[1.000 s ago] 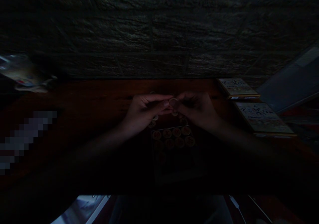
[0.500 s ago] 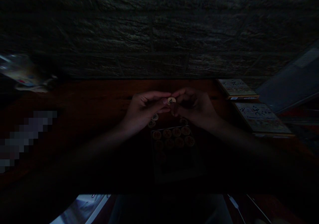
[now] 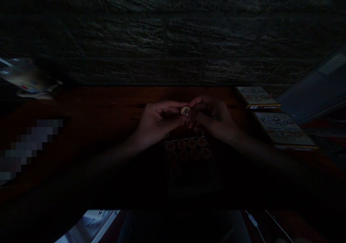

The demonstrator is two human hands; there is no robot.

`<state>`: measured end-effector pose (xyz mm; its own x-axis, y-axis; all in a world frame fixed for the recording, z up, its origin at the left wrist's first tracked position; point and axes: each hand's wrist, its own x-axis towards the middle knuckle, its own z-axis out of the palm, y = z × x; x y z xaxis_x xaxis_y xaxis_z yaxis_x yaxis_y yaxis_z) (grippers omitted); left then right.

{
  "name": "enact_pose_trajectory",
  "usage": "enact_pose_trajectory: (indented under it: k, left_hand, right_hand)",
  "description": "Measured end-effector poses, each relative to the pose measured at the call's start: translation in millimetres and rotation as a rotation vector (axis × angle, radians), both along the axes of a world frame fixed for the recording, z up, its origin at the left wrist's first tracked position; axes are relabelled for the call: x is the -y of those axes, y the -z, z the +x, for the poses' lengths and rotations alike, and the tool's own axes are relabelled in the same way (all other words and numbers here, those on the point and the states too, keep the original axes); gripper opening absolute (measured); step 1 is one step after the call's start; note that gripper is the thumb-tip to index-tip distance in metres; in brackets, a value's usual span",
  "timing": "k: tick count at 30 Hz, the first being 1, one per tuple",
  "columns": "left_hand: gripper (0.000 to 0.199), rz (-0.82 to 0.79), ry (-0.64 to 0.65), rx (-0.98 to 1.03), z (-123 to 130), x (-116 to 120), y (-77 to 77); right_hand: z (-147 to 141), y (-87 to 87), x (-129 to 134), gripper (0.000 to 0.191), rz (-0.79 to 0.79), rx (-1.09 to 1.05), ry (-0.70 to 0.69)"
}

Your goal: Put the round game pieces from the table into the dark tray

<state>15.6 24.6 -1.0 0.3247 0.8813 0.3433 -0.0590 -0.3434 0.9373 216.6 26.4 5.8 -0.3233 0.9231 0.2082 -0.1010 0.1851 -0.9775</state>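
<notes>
Above the dark wooden table, my left hand (image 3: 159, 122) and my right hand (image 3: 214, 117) meet at the fingertips around a round Chinese chess piece (image 3: 185, 110) with a dark character on its face. Fingers of both hands are closed about it, in a pinch. Just below lies an open box (image 3: 168, 185) holding rows of red-marked chess pieces (image 3: 181, 144); its near part is too dark to make out. A loose piece (image 3: 167, 135) peeks out under my left hand, and another piece (image 3: 200, 131) lies partly hidden below my right fingers.
Two flat printed boxes lie to the right, one farther back (image 3: 256, 96) and one nearer (image 3: 283, 127). A clear plastic container (image 3: 24, 75) stands at the far left. A rough stone wall (image 3: 167, 37) rises behind the table (image 3: 108, 106). White cables (image 3: 252, 219) hang below the table edge.
My left thumb has slid down from the piece's face to its lower edge. My left hand now covers more of the loose pieces below it. The piece stays in nearly the same spot.
</notes>
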Motion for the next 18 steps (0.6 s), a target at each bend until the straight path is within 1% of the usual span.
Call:
enact_pose_trajectory:
  k: [5, 10, 18]
  left_hand:
    - [0.031, -0.014, -0.026, 0.020, 1.6, 1.7, -1.5]
    - [0.023, -0.117, -0.027, 0.067, 4.3, 6.5, -6.0]
    - [0.024, -0.123, -0.013, 0.033, 2.4, 6.0, -4.1]
  right_hand:
    - [-0.8, -0.7, 0.7, 0.042, -0.004, 0.042, 0.026]
    - [-0.4, 0.9, -0.1, 0.042, 0.007, 0.074, 0.030]
    - [-1.7, 1.1, -1.8, 0.046, -0.002, 0.073, 0.045]
